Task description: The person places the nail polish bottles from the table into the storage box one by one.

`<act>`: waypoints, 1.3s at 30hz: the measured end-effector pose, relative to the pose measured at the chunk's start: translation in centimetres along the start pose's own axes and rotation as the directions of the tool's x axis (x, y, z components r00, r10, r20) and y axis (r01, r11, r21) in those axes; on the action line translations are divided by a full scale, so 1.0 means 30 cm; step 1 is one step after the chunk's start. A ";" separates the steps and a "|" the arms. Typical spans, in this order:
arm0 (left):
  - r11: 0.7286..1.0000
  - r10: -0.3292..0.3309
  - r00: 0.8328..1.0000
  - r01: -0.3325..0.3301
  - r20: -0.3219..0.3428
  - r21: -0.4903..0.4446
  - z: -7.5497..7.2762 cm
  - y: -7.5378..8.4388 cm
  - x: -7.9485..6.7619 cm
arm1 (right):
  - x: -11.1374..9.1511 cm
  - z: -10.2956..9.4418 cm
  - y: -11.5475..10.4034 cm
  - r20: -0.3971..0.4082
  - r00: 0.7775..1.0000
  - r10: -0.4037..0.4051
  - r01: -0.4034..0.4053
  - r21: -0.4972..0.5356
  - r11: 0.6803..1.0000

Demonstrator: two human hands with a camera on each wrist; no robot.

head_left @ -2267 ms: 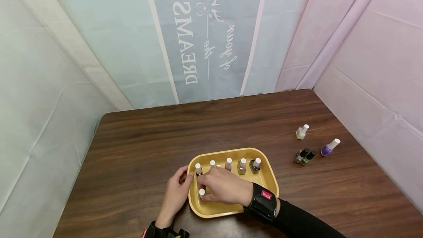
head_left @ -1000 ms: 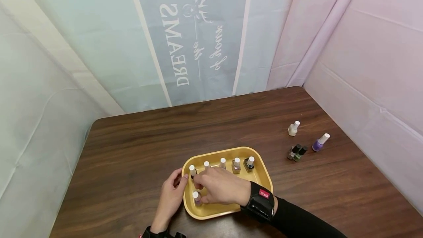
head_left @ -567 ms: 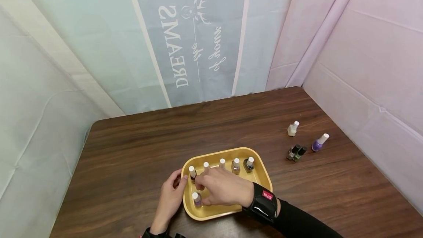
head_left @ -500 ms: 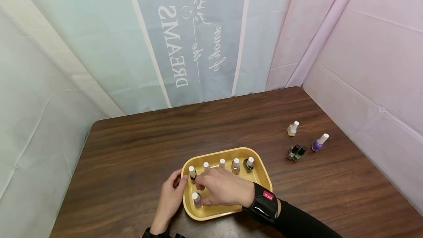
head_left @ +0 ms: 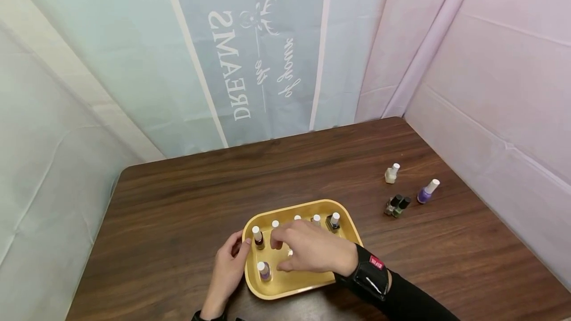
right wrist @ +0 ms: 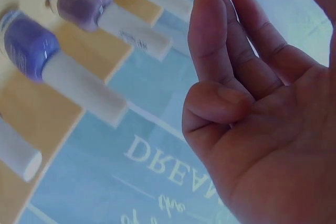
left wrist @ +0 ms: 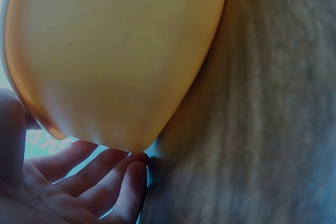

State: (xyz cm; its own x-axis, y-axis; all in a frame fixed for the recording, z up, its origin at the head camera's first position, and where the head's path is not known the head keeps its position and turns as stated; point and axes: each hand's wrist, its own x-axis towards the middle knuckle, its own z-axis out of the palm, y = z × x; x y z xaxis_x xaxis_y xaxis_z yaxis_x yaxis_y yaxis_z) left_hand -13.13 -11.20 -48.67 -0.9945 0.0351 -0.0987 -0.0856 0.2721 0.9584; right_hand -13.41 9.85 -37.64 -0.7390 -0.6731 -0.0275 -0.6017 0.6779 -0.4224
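My left hand (head_left: 226, 267) grips the left end of the yellow tray (head_left: 292, 289), thumb on the rim and fingers outside; in the left wrist view its fingertips meet the wall of the tray (left wrist: 121, 51). Over the tray's middle hovers my right hand (head_left: 312, 249), thumb and fingers apart with nothing between them. Left of it, a lilac nail polish bottle (head_left: 264, 272) with a white cap stands at the front left. Behind that is a dark nail polish bottle (head_left: 258, 238). In the right wrist view, a blue-violet bottle (right wrist: 31, 45) and a lavender bottle (right wrist: 84, 3) show beside the hand.
Along the tray's back side stand more white-capped bottles, including a black one (head_left: 333, 223), partly hidden by the right hand. On the table's right lie a white bottle (head_left: 391, 174), a purple bottle (head_left: 427, 192) and two black-capped bottles (head_left: 397, 205). Curtains surround the table.
My right hand has let go of the lilac bottle at the front left, drawn off to the right and spread its fingers. The left hand stays on the tray.
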 end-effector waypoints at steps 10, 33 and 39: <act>0.999 0.008 0.999 -0.006 -0.043 0.038 -0.003 -0.013 0.001 | -0.062 -0.110 0.060 -0.178 0.984 0.014 -0.003 0.064 0.998; 0.999 0.009 1.000 -0.008 -0.026 0.031 0.006 -0.004 -0.002 | -0.326 -0.318 0.305 -0.658 0.707 0.258 -0.322 0.024 0.946; 0.999 0.020 0.999 -0.018 -0.036 0.044 0.007 -0.012 0.005 | -0.411 -0.346 0.385 -0.702 0.634 0.325 -0.371 0.093 0.924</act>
State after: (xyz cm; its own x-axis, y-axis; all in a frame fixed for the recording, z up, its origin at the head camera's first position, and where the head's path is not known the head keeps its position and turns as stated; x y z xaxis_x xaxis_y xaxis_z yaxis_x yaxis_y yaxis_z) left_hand -13.23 -11.08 -49.09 -0.9975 0.0056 -0.0698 -0.0645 0.3138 0.9473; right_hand -14.39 29.06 -32.79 -0.8765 0.0007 0.4815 -0.2542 0.8486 -0.4640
